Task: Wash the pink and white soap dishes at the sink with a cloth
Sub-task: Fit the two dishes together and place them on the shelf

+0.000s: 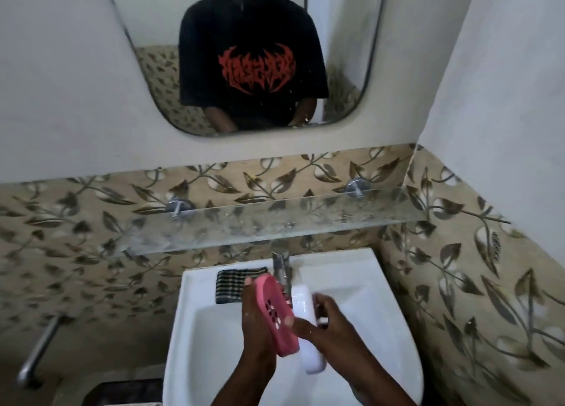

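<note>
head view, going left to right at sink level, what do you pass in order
metal bar on the wall → striped cloth on the sink's back ledge → pink soap dish → white soap dish. Tap and hands left out, as they overlap the dishes.

Tap point(280, 266), shelf point(275, 222) (glass) above basin point(195, 301)

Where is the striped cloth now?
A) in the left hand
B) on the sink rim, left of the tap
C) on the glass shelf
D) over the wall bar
B: the striped cloth lies on the sink rim left of the tap; the left hand holds the pink dish, the right hand the white dish.
</note>
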